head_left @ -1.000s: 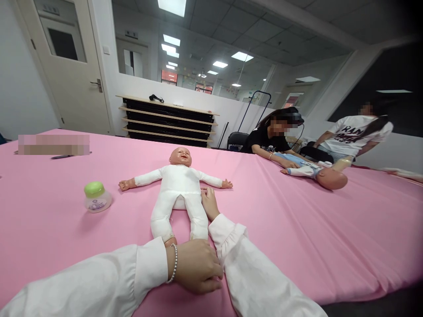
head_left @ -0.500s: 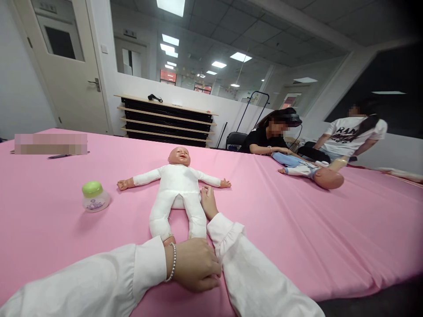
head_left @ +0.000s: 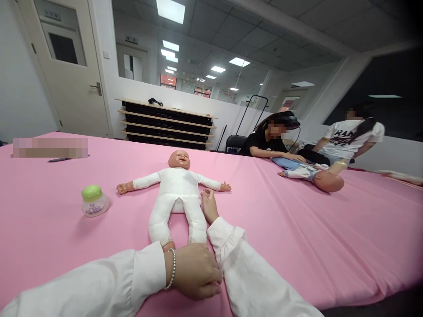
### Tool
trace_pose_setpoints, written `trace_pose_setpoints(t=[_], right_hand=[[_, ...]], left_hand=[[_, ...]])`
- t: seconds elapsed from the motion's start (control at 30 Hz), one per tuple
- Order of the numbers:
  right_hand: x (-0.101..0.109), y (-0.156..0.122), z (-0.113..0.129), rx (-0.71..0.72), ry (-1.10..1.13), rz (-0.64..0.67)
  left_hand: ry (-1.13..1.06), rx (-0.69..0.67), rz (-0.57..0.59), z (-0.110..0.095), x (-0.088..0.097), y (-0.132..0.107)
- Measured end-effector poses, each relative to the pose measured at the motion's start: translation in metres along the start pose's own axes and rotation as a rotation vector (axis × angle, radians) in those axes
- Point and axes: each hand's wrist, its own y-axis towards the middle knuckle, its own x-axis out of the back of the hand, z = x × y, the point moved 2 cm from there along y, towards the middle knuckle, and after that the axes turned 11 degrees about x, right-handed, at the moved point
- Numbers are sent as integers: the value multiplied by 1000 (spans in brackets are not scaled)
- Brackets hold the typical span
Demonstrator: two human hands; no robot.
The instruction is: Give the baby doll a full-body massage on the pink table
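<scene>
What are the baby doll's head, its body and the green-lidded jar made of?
The doll's head looks like glossy moulded vinyl or hard plastic, shining under the lights. Its body looks like stuffed white cloth, matte with soft creases. The jar has a shiny plastic-looking lid; its clear base could be plastic or glass.

And here's the room: a cream door [head_left: 68,70] with its lever handle [head_left: 97,88] on the left, a low wooden shelf unit [head_left: 167,123] with black bins against the white wall, and glass partitions [head_left: 198,53] above it. Panel lights [head_left: 170,10] blaze overhead, a black chair [head_left: 234,141] sits beyond the pink-covered worktop [head_left: 330,246], and a dark wall panel [head_left: 383,88] looms right!
</scene>
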Motion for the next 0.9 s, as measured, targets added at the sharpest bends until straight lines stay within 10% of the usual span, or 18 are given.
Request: trace_pose_setpoints(t=[0.4,0.67,0.9], right_hand=[[-5,-5,7,78,5,90],[-7,-3,4,47,76,37],[-3,-9,-4,3,185,1]], left_hand=[[4,-15,10,1,-1,0],[-57,2,-336,3,30,-9],[-429,798,-601,36,55,-80]])
